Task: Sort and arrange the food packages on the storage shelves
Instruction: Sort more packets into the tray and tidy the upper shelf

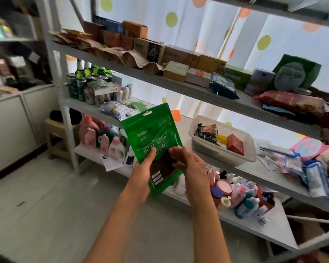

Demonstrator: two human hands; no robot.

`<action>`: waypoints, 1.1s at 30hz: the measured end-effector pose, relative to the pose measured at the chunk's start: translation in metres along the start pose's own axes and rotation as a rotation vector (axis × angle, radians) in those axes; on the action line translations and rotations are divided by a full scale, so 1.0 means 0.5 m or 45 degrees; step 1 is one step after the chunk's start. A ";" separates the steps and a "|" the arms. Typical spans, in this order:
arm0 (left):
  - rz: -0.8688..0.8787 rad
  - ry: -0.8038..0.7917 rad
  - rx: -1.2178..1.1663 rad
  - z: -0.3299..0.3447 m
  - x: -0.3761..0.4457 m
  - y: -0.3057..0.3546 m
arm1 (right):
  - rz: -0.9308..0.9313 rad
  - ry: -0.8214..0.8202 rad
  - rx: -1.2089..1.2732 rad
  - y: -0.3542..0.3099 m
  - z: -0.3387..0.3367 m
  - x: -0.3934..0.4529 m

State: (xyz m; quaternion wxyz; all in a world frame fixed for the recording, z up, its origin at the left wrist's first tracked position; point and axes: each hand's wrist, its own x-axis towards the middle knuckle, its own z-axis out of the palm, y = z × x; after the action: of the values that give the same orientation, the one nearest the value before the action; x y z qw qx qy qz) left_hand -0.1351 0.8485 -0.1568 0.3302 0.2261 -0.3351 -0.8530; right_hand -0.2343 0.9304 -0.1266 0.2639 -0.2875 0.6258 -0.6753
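Observation:
A green goji berry pouch (152, 133) stands upright in front of the middle shelf (186, 130), held in the air. My left hand (141, 174) grips its lower left side, thumb on the front. My right hand (188, 165) holds its lower right edge, fingers curled over the front. A white basket (222, 155) with several small food packs sits on the middle shelf to the right. Silver sachets (118, 110) lie on that shelf to the left, behind the pouch.
The upper shelf (179, 85) carries brown paper bags, boxes, a blue pack and a red bag (291, 102). Green cans and bottles (84, 80) stand at the middle shelf's left end. Pink and white bottles (110, 143) fill the lower shelf. Grey floor lies to the left.

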 end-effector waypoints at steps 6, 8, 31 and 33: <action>0.324 0.261 0.203 -0.008 0.001 -0.004 | -0.137 0.200 -0.197 0.028 -0.011 -0.009; 0.423 0.299 0.309 -0.010 0.002 -0.004 | -0.128 0.223 -0.249 0.037 -0.017 -0.004; 0.605 0.341 0.721 -0.018 0.028 -0.039 | 0.142 -0.004 0.024 0.053 -0.097 -0.024; 0.593 0.321 0.648 -0.017 0.029 -0.038 | 0.144 -0.009 0.023 0.059 -0.103 -0.026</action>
State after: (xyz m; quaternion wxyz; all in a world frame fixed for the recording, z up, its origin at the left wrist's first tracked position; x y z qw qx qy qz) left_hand -0.1476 0.8450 -0.1787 0.4874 0.3220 -0.5357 -0.6098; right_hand -0.2623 0.9731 -0.1592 0.3063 -0.2518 0.6341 -0.6639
